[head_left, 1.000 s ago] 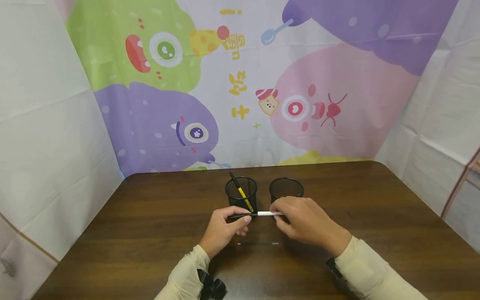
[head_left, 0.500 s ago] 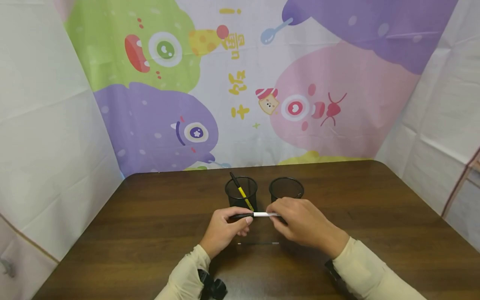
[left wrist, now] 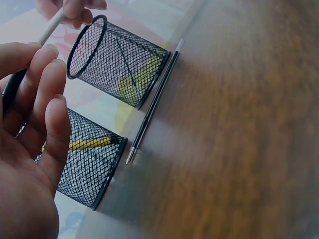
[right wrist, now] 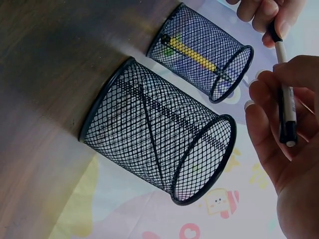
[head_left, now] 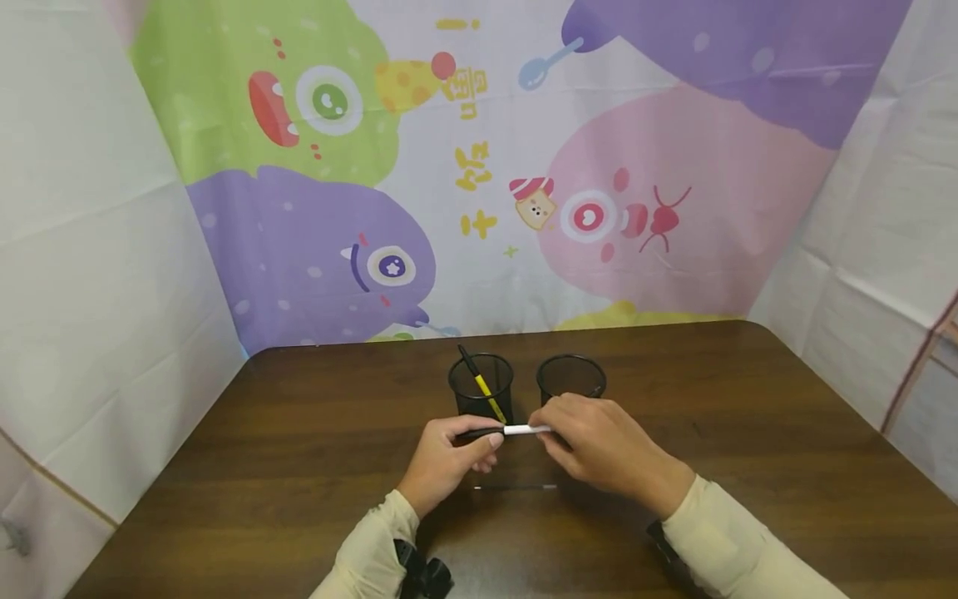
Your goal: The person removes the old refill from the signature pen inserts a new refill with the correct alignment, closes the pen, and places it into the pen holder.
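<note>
A pen with a white barrel (head_left: 518,430) and a black end is held level between both hands in the head view. My left hand (head_left: 440,457) pinches its black end between thumb and index finger. From the other side, my right hand (head_left: 609,445) grips the white barrel; the right wrist view shows the barrel's black clip (right wrist: 282,117) lying along the fingers. Below the hands, a thin pen refill (head_left: 515,487) lies on the table, its metal tip (left wrist: 130,155) plain in the left wrist view.
Two black mesh pen holders stand behind the hands. The left holder (head_left: 451,384) contains a yellow pen with black ends (head_left: 482,383); the right holder (right wrist: 233,144) has a thin dark stick (right wrist: 151,130) inside. A cartoon-printed cloth (head_left: 494,274) hangs behind the brown table (head_left: 299,466).
My right hand has shifted slightly left with the white barrel. The narrow gap between the barrel and the black end has closed. The left hand stays in place.
</note>
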Demonstrator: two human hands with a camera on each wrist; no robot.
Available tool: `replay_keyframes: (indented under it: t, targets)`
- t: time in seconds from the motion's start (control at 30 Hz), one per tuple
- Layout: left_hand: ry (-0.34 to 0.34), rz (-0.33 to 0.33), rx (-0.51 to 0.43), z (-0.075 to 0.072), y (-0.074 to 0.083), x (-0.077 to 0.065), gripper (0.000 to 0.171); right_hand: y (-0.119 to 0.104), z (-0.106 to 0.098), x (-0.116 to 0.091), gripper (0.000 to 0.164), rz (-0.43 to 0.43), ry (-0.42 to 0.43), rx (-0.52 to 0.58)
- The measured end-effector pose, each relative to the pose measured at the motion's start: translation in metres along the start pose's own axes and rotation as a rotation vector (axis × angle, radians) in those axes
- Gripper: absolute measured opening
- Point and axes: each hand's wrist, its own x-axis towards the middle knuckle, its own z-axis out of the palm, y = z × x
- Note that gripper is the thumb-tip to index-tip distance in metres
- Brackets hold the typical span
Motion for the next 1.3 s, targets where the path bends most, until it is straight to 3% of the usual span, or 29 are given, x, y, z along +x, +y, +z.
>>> replay_keyframes:
  t: [0.73, 0.9, 1.03, 1.3]
  targets:
    - [-0.02, 0.021, 0.014, 0.0004, 0.0004, 0.0004, 0.022, -0.0011, 0.0042, -0.0024, 0.009, 0.022, -0.015, 0.023]
    - [-0.028, 0.021, 0.009, 0.0001, 0.0013, 0.0011, 0.023, -0.0016, 0.0051, -0.0027, 0.014, 0.04, -0.025, 0.047]
    - [-0.028, 0.019, 0.0, -0.0003, 0.0021, 0.0012, 0.026, -0.0014, 0.0063, -0.0025, 0.019, 0.029, -0.013, 0.034]
    - [-0.006, -0.005, -0.035, 0.001, 0.0015, 0.0006, 0.019, -0.0002, 0.0078, -0.0034, 0.011, 0.026, 0.008, 0.002]
